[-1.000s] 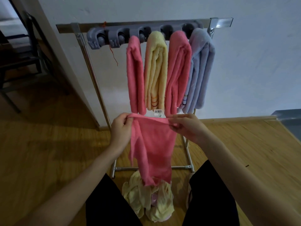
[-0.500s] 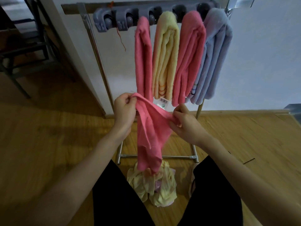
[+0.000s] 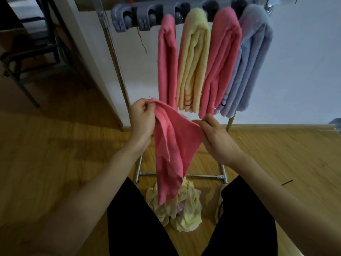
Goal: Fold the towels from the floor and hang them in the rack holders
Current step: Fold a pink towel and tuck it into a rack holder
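A pink towel [image 3: 173, 145] hangs in front of me, held up by both hands. My left hand [image 3: 142, 120] pinches its upper left corner, raised a little higher. My right hand [image 3: 215, 135] pinches the upper right edge. The towel's lower end dangles over a crumpled heap of pale yellow towels [image 3: 177, 207] on the floor between my legs. Behind stands a metal rack with a grey holder strip [image 3: 147, 14]. Folded towels hang in its right holders: pink [image 3: 167, 61], yellow [image 3: 193, 60], pink [image 3: 219, 60] and light blue [image 3: 249, 61]. Its two left holders hold nothing.
The rack's foot bar [image 3: 201, 176] crosses the wooden floor [image 3: 276, 156] just behind the heap. A white wall is behind the rack. A dark metal chair frame [image 3: 31, 58] stands at the far left past a wall corner.
The view has tilted down and moved closer to the rack. My hands have drawn the towel's top edge in, and the left hand now sits higher than the right.
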A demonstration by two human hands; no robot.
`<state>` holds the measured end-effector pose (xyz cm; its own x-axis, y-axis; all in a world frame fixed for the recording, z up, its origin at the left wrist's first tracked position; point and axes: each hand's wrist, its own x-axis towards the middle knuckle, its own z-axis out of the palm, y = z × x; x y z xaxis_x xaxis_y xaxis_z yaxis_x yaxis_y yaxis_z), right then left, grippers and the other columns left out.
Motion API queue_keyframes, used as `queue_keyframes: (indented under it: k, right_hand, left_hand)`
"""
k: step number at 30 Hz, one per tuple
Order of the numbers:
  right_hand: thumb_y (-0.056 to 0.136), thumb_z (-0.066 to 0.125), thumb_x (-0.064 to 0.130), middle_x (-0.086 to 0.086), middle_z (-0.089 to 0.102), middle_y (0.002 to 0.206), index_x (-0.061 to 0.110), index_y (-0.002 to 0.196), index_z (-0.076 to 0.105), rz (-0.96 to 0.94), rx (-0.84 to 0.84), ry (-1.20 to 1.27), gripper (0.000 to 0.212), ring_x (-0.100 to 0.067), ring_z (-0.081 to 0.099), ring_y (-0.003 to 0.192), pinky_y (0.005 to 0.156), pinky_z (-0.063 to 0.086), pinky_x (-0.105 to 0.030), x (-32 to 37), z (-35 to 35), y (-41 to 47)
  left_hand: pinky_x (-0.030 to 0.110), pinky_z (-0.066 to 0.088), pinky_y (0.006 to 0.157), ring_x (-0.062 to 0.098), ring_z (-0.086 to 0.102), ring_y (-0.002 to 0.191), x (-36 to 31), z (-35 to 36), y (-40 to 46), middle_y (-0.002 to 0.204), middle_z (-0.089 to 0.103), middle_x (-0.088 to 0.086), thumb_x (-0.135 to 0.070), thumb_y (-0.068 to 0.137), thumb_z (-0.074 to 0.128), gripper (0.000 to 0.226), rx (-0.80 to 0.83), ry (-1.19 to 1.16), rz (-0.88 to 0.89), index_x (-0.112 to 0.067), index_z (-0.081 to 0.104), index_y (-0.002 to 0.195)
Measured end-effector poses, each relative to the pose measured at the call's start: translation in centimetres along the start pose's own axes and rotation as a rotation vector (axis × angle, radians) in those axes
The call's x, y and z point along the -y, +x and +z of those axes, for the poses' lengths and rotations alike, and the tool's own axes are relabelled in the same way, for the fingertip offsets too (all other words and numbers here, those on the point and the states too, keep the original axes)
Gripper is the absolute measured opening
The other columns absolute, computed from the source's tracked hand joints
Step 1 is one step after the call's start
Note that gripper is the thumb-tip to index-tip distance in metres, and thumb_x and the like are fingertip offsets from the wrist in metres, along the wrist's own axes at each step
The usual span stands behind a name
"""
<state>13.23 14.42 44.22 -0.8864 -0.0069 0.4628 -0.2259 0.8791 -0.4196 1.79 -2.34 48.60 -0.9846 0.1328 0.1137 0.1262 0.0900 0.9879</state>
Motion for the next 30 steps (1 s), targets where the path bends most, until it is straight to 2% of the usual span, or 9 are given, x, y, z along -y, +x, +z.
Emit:
queue_keyframes:
  k: [2,4,7,9,13,16,20,24,30]
  right_hand:
    - [0.098,0.044,0.004,-0.01,0.053,0.104,0.003,0.132,0.048,0.004,-0.081,-0.015,0.034,-0.021,0.053,0.09,0.074,0.047,-0.033,0.2,0.0,-0.1]
    - [0.096,0.046,0.001,-0.01,0.055,0.1,0.008,0.124,0.049,-0.071,-0.116,-0.035,0.028,-0.022,0.054,0.082,0.063,0.048,-0.036,0.5,-0.1,-0.4]
    - [0.093,0.049,0.003,-0.012,0.055,0.092,0.004,0.104,0.056,-0.21,0.01,-0.079,0.013,-0.025,0.054,0.075,0.058,0.047,-0.036,0.6,0.2,-0.8]
    - [0.09,0.051,0.004,-0.012,0.059,0.094,0.0,0.094,0.063,-0.193,0.113,-0.027,0.013,-0.023,0.057,0.08,0.066,0.05,-0.038,0.7,0.7,-0.8]
    - [0.081,0.055,-0.004,-0.008,0.059,0.092,0.002,0.089,0.068,-0.127,0.202,0.121,0.016,-0.008,0.049,0.074,0.065,0.049,-0.037,1.2,1.5,-0.8]
    - [0.083,0.061,0.015,-0.006,0.055,0.091,0.004,0.087,0.066,-0.114,0.246,0.16,0.012,-0.017,0.051,0.071,0.063,0.047,-0.038,1.4,2.2,-0.9]
    - [0.085,0.066,0.039,0.002,0.048,0.084,0.009,0.075,0.057,-0.052,0.145,0.163,0.033,-0.015,0.047,0.065,0.057,0.046,-0.035,1.7,3.3,-0.7]
    - [0.084,0.07,0.012,-0.001,0.051,0.081,0.003,0.071,0.056,-0.008,0.039,0.2,0.022,-0.014,0.047,0.061,0.058,0.046,-0.028,1.2,3.8,-0.3]
    - [0.088,0.066,0.007,-0.01,0.057,0.083,-0.002,0.084,0.066,0.092,-0.125,0.296,0.009,-0.021,0.057,0.069,0.065,0.051,-0.028,-0.9,1.1,0.1]
  left_hand:
    - [0.053,0.054,0.082,0.032,0.066,0.09,-0.2,0.0,0.1,0.088,0.065,0.013,-0.012,0.098,0.049,0.023,-0.014,-0.008,-0.001,-0.017,0.064,0.081]
    - [0.053,0.055,0.082,0.032,0.066,0.09,-0.4,0.0,0.1,0.088,0.065,0.013,-0.012,0.098,0.049,0.023,-0.024,-0.014,-0.004,-0.018,0.064,0.081]
    - [0.052,0.054,0.083,0.031,0.066,0.09,-0.7,0.2,0.2,0.086,0.064,0.01,-0.012,0.098,0.049,0.023,-0.032,-0.02,-0.009,-0.018,0.062,0.08]
    - [0.053,0.054,0.083,0.032,0.066,0.09,-0.8,0.5,0.1,0.085,0.064,0.009,-0.012,0.097,0.05,0.023,-0.031,-0.016,-0.01,-0.019,0.062,0.079]
    - [0.053,0.054,0.083,0.031,0.067,0.09,-0.8,0.9,-0.1,0.089,0.065,0.012,-0.013,0.097,0.05,0.021,-0.022,-0.013,-0.018,-0.018,0.063,0.081]
    - [0.053,0.054,0.083,0.032,0.066,0.092,-0.8,1.2,-0.2,0.092,0.065,0.016,-0.013,0.097,0.05,0.02,-0.032,-0.034,-0.037,-0.015,0.063,0.082]
    - [0.055,0.053,0.084,0.036,0.065,0.093,-0.8,1.5,-0.2,0.094,0.064,0.02,-0.011,0.097,0.05,0.019,-0.043,-0.071,-0.039,-0.012,0.063,0.083]
    - [0.058,0.052,0.083,0.042,0.063,0.093,-0.9,1.2,0.2,0.098,0.063,0.029,-0.009,0.097,0.048,0.021,-0.059,-0.067,-0.023,-0.01,0.063,0.082]
    - [0.046,0.059,0.077,0.027,0.07,0.083,0.4,-1.5,1.4,0.091,0.068,0.016,-0.009,0.097,0.049,0.016,-0.012,0.067,-0.015,-0.009,0.064,0.09]
